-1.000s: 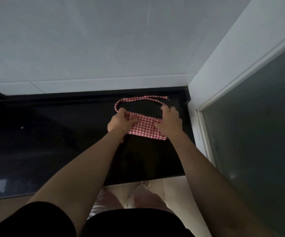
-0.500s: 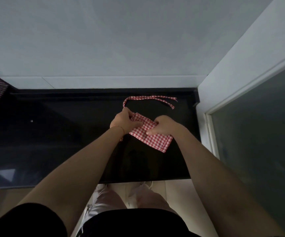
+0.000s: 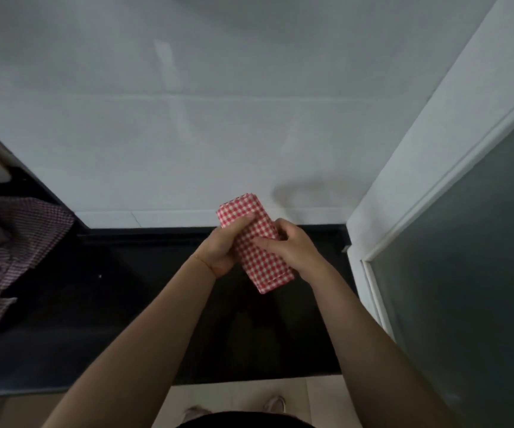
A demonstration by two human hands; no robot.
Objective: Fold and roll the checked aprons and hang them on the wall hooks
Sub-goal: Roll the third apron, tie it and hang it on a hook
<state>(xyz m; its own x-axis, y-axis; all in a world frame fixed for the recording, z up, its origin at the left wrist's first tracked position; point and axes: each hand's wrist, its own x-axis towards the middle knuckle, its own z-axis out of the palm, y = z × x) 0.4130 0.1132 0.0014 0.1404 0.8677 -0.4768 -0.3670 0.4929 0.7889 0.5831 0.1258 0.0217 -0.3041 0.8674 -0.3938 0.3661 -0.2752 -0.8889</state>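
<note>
Red apron: 1, folded; purple apron: 1.

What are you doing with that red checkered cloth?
A person holds a folded red-checked apron in both hands above a black counter. The left hand grips one side and the right hand curls round the other. Another checked cloth, purplish, lies crumpled at the counter's left end. No wall hooks are in view.

From my feed the apron was matt checked cloth, counter glossy black, wall smooth tile.
</note>
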